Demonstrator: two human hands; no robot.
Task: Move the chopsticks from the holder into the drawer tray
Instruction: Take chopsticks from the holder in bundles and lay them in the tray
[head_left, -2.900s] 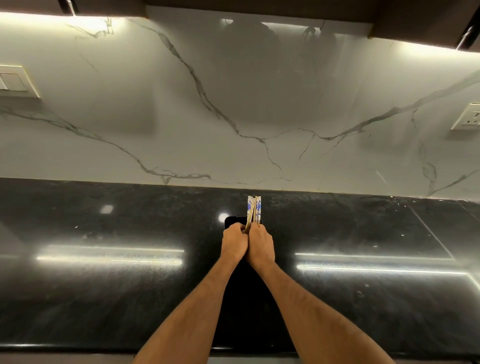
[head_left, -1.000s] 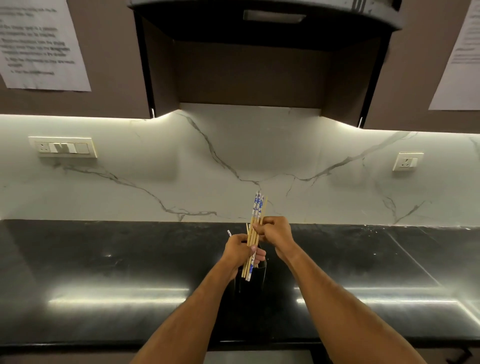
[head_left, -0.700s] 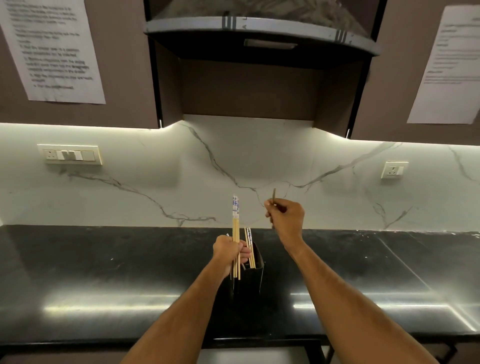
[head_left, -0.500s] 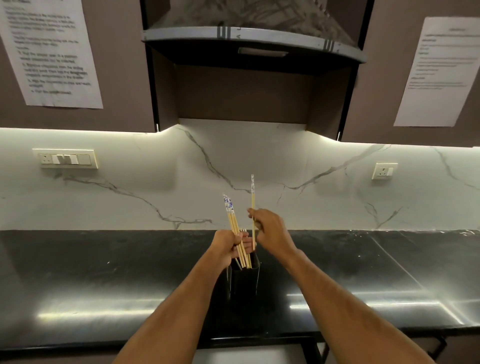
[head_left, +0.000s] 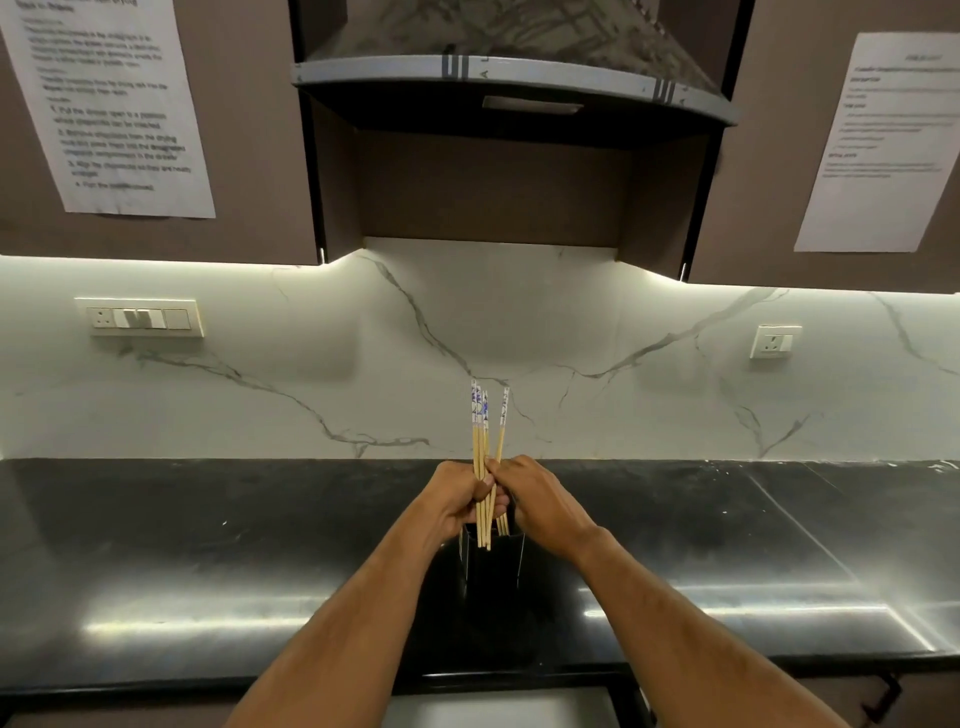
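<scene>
A black square holder (head_left: 493, 558) stands on the dark counter (head_left: 208, 545), straight ahead of me. Just above it, my left hand (head_left: 460, 496) is shut around a bunch of wooden chopsticks (head_left: 480, 441) with blue-and-white tops, held upright. My right hand (head_left: 535, 501) presses one more chopstick (head_left: 502, 421) against that bunch, its fingers closed on it. A few chopstick ends still show inside the holder by my right hand. A pale strip of the drawer (head_left: 498, 706) shows under the counter edge; its tray is hidden.
The marble backsplash carries a switch plate (head_left: 139, 317) on the left and a socket (head_left: 775, 341) on the right. A range hood (head_left: 514, 88) hangs overhead between dark cabinets with taped paper sheets (head_left: 111, 104). A cabinet handle (head_left: 880, 699) shows at bottom right.
My right hand lifted single chopsticks out of the holder and brought them over to the bunch in my left hand. The two hands have come together above the holder.
</scene>
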